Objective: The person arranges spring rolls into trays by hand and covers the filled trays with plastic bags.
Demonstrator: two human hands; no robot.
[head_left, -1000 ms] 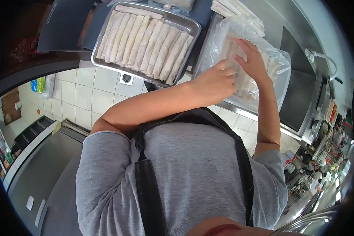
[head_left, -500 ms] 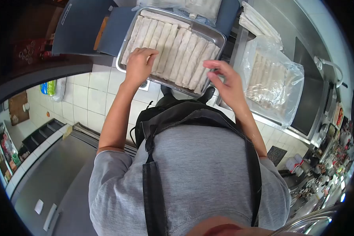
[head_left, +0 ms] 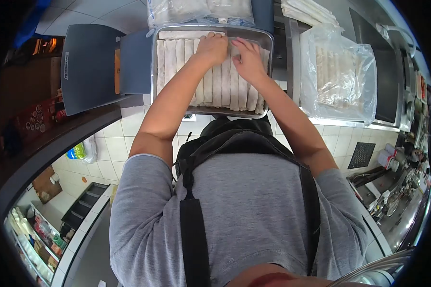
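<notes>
A metal tray (head_left: 153,95) holds several long white rolls (head_left: 217,88) side by side, with one roll (head_left: 184,35) lying crosswise along its far edge. My left hand (head_left: 213,49) is over the far middle of the tray, its fingers curled down at the rolls; what they pinch, if anything, is hidden. Close on its right, my right hand (head_left: 248,60) reaches over the rolls with thumb and fingers apart.
To the right, a clear plastic bag (head_left: 340,81) with more rolls rests on a metal counter. Folded white cloths (head_left: 309,12) lie beyond it. Bagged goods (head_left: 201,10) sit behind the tray. A dark blue chair-like panel (head_left: 91,69) stands at left.
Both hands went from the plastic bag to the metal tray, then farther in over the rolls and closer together. The view has shifted, and the tray now appears straighter.
</notes>
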